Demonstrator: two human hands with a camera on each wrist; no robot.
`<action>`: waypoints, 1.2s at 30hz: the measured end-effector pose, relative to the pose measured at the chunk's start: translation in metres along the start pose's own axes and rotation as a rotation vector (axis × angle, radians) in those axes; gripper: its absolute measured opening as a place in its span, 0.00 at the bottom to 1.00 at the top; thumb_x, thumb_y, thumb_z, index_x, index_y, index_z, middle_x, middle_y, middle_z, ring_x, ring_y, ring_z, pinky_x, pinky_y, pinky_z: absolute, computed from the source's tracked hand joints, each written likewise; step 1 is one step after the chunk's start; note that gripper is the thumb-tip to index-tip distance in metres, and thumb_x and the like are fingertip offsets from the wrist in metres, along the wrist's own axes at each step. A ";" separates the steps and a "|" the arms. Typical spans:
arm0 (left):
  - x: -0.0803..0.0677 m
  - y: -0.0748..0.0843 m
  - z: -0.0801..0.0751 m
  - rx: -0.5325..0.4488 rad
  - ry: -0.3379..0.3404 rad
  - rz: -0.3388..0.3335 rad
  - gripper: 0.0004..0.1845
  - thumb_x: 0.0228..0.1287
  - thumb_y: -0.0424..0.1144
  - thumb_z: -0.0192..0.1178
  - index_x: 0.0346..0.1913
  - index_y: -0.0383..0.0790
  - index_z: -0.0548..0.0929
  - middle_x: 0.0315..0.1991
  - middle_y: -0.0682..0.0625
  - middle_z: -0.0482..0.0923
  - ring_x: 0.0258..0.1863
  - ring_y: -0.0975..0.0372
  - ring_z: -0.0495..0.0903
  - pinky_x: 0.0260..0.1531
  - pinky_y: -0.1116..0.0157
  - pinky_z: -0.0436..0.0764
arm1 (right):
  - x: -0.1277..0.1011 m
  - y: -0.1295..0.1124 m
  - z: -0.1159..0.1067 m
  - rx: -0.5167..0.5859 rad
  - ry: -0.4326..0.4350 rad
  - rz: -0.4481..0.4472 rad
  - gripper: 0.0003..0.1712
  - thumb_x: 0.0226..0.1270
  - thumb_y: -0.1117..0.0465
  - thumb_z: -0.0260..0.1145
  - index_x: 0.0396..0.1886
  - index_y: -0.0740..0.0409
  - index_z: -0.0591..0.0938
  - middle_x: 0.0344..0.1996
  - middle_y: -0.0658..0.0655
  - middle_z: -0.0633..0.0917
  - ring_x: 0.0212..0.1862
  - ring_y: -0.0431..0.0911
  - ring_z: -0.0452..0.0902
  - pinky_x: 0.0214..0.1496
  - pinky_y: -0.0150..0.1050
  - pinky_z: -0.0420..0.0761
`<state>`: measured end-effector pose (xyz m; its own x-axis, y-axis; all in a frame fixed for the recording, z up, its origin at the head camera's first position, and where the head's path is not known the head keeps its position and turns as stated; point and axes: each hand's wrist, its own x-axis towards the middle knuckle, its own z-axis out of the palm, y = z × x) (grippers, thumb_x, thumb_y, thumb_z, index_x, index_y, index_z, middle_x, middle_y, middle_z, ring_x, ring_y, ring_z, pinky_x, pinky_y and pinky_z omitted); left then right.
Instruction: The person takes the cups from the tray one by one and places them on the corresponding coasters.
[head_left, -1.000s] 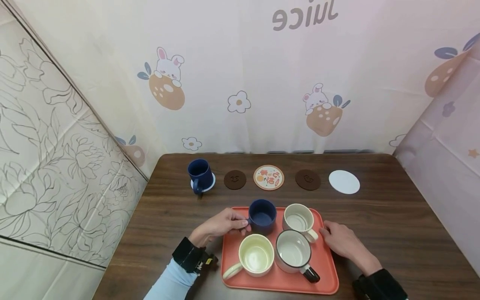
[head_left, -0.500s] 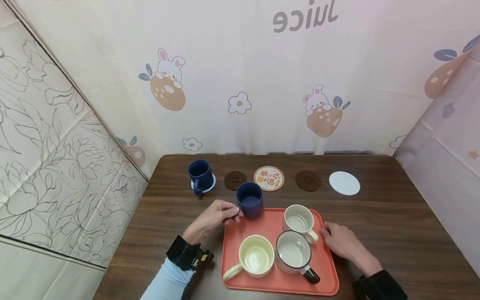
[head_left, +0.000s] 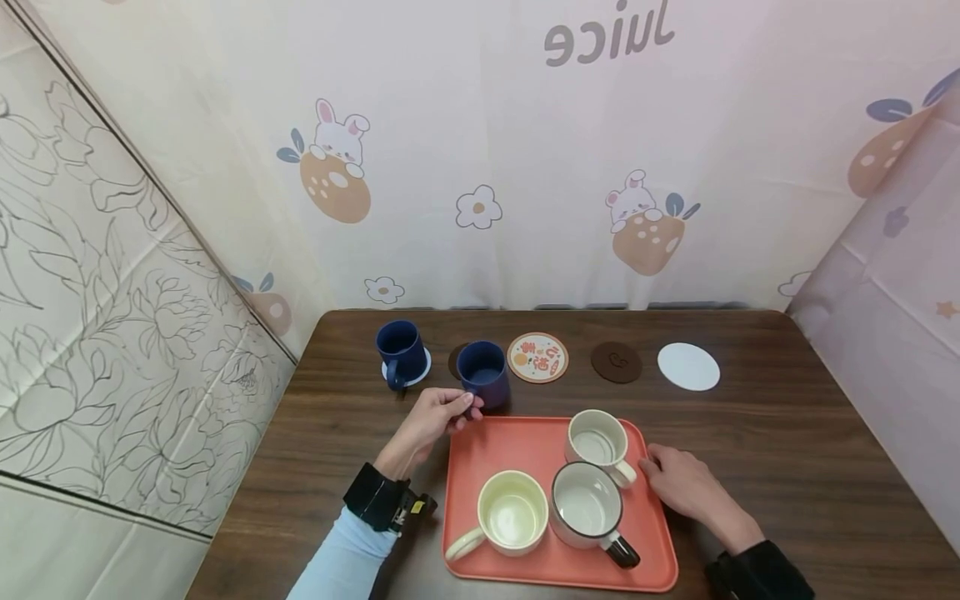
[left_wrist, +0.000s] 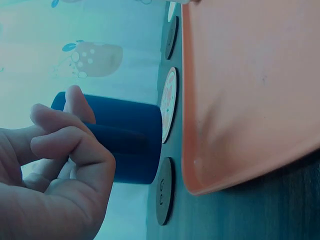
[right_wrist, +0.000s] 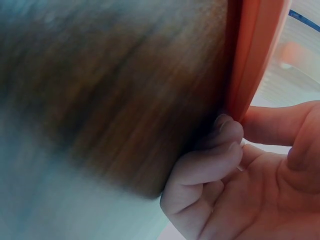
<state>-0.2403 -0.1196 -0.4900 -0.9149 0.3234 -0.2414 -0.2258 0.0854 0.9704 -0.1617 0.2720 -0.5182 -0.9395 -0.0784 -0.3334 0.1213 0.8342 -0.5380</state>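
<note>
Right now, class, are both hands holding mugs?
No, the left hand holds a dark blue cylindrical mug, but the right hand grips a rectangular coral tray by its edge.

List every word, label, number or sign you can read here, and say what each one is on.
"Juice", in mirror writing: on the backdrop curtain.
Orange characters on the round patterned coaster: too small to read reliably.
Yellow patch on the left wrist's strap device: too small to tell any text.
Blue mug in the left hand: no lettering visible.
</note>
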 end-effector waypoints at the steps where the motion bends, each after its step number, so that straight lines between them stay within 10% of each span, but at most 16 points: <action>1: 0.002 0.000 0.000 -0.008 0.014 -0.005 0.16 0.83 0.38 0.56 0.50 0.26 0.87 0.35 0.43 0.87 0.24 0.63 0.73 0.30 0.70 0.73 | 0.000 0.000 0.000 0.001 0.000 0.001 0.10 0.82 0.59 0.57 0.39 0.59 0.79 0.24 0.53 0.74 0.27 0.47 0.72 0.32 0.43 0.69; 36: 0.053 0.000 -0.009 -0.079 0.229 -0.037 0.18 0.83 0.42 0.56 0.54 0.29 0.87 0.38 0.45 0.88 0.30 0.59 0.75 0.34 0.68 0.75 | 0.001 0.002 0.002 0.016 -0.004 0.024 0.10 0.81 0.60 0.57 0.39 0.59 0.80 0.24 0.54 0.75 0.27 0.47 0.73 0.31 0.42 0.70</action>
<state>-0.2919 -0.1105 -0.5031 -0.9556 0.0987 -0.2776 -0.2774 0.0165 0.9606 -0.1619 0.2724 -0.5205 -0.9351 -0.0608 -0.3490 0.1486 0.8268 -0.5425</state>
